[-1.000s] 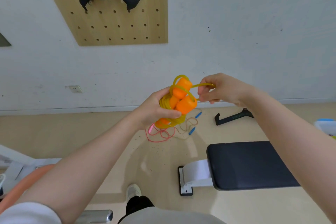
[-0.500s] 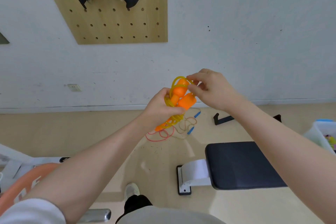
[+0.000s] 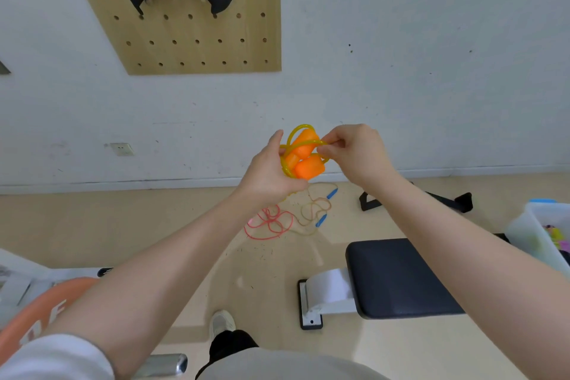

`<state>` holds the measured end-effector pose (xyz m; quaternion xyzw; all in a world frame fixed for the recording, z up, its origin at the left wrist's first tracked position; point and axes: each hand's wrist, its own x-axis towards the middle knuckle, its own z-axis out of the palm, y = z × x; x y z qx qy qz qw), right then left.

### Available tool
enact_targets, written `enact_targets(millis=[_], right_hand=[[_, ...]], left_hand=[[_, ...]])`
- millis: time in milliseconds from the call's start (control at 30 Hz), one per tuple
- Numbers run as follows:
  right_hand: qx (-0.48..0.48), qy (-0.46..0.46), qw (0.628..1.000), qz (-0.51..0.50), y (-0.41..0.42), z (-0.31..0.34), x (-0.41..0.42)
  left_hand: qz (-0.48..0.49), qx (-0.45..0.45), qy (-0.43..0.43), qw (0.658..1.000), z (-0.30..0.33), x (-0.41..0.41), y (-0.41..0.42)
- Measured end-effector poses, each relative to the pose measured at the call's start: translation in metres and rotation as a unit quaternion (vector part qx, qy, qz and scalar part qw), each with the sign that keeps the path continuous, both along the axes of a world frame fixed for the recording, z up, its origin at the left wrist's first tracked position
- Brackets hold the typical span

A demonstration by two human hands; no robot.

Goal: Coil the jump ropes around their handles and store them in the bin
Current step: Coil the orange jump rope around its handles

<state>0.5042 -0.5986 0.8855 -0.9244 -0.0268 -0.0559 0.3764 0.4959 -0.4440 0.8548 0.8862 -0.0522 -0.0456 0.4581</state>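
Two orange handles (image 3: 305, 157) of a yellow jump rope lie side by side in front of me at chest height, with yellow cord looped around them. My left hand (image 3: 268, 173) grips the bundle from the left and below. My right hand (image 3: 354, 154) pinches a yellow cord loop at the bundle's upper right. On the floor beyond lie a loose pink rope (image 3: 268, 222) and a tan rope with blue handles (image 3: 320, 210). A translucent bin (image 3: 536, 231) stands at the right edge with colourful items inside.
A black padded bench (image 3: 398, 274) with a white base stands on the floor at right. A black bar (image 3: 456, 202) lies by the wall. A wooden pegboard (image 3: 191, 40) holding a black grip hangs above. An orange object (image 3: 34, 311) sits at lower left. My shoe (image 3: 221, 322) is below.
My right hand drew the yellow cord out to the right, swung over the handles, and now pinches a loop at the bundle's upper right. More cord sits around the handles. The bin came into view.
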Motion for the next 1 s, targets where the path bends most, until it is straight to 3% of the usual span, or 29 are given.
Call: enact_targets(millis=[100, 167, 367, 567, 700, 767, 867, 933, 1000], right_hand=[[0.167, 0.064, 0.984, 0.028, -0.003, 0.001, -0.005], [0.218, 0.105, 0.968, 0.062, -0.001, 0.0, -0.008], [0.187, 0.05, 0.978, 0.077, 0.0, -0.005, -0.008], [0.149, 0.012, 0.975, 0.162, -0.018, 0.001, -0.001], [-0.08, -0.082, 0.963, 0.242, -0.026, 0.004, 0.001], [-0.221, -0.212, 0.906, 0.293, -0.03, 0.006, 0.003], [-0.41, -0.383, 0.761, 0.325, -0.031, 0.012, 0.009], [-0.488, -0.394, 0.709, 0.322, -0.026, 0.014, 0.013], [-0.553, -0.351, 0.698, 0.29, -0.014, 0.022, 0.011]], left_hand=[[-0.031, 0.015, 0.001, 0.999, 0.002, 0.002, 0.008], [-0.051, 0.012, 0.018, 0.998, 0.001, 0.001, 0.013], [-0.075, -0.035, 0.053, 0.995, 0.003, 0.0, 0.019], [-0.088, -0.079, 0.078, 0.99, 0.005, 0.0, 0.011], [-0.102, -0.088, 0.084, 0.987, 0.007, 0.004, 0.011], [-0.118, -0.073, 0.098, 0.985, 0.009, 0.005, 0.013], [-0.13, -0.009, 0.086, 0.988, 0.013, 0.006, 0.011], [-0.121, 0.088, 0.029, 0.988, 0.014, 0.009, 0.005], [-0.076, 0.172, -0.022, 0.982, 0.011, 0.012, -0.002]])
